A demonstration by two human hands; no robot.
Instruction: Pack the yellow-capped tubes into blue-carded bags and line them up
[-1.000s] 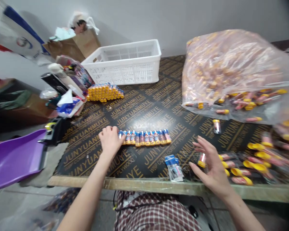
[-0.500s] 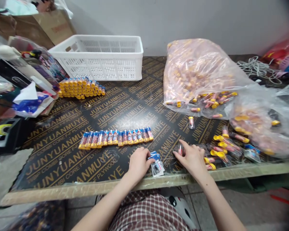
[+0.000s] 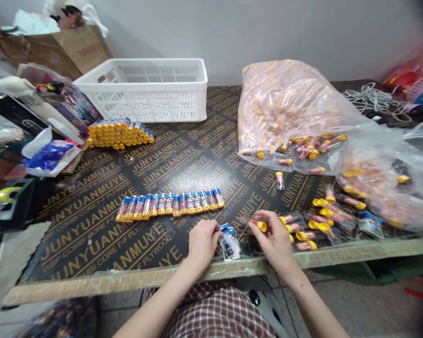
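Observation:
My left hand (image 3: 203, 241) is closed in a pinch at the left edge of a small stack of flat, clear printed plastic sleeves (image 3: 230, 244). The fingertips hide how many it grips. My right hand (image 3: 277, 241) holds a small clear tube with a yellow cap (image 3: 261, 226) between thumb and fingers, cap toward me, just right of the stack. Beside that hand lies a loose pile of similar yellow-capped tubes (image 3: 306, 245) with pinkish contents. Beyond my left hand stretches a row of tubes in blue printed sleeves (image 3: 169, 203), yellow ends facing me.
A stacked block of sleeved tubes (image 3: 121, 134) sits before a white plastic basket (image 3: 144, 101). A large clear bag of tubes (image 3: 285, 101) spreads at the back right. One tube (image 3: 279, 180) stands apart. Clutter and a paper bag (image 3: 81, 47) fill the left side.
My right hand has closed on a tube and drawn it slightly left, turning its yellow cap toward me. My left hand stays at the sleeve stack.

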